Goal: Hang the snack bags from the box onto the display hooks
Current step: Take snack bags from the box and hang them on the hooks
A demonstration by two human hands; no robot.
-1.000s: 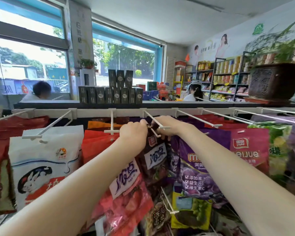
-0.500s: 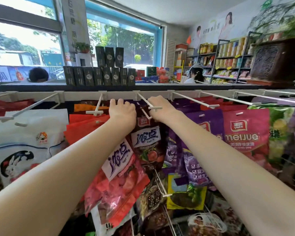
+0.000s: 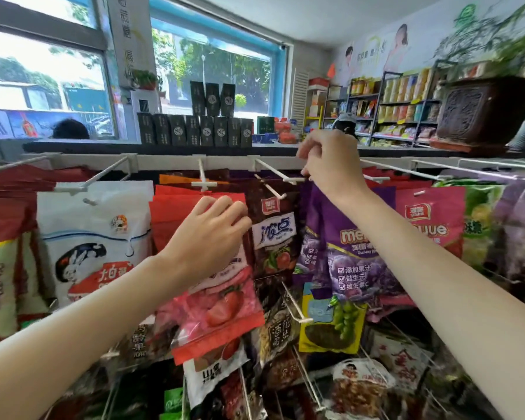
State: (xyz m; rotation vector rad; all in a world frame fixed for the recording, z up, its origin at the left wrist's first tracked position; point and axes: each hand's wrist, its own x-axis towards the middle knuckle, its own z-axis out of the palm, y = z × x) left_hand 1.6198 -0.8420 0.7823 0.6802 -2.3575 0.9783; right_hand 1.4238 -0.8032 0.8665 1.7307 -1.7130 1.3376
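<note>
Rack (image 3: 164, 161), top rail, read left to right.

White rabbit bag (image 3: 94, 237): hanging, not mine to touch.

Left hand (image 3: 208, 234): fingers curled over the top edge of the strawberry bag (image 3: 222, 307), gripping it below the empty hook (image 3: 203, 184). Bag is not yet on a hook. Risk, as I judge it: its hole is hidden under my fingers, so I could miss the tip and tear the film.

Dark bag (image 3: 273, 228): hanging just beside it; could get knocked off.

Right hand (image 3: 331, 165): pinched shut at a hook end (image 3: 294, 179), above the purple bag (image 3: 352, 253). Whether it grips hook or bag, I cannot tell. Letting go early might drop that bag.

Box: not in view.
</note>
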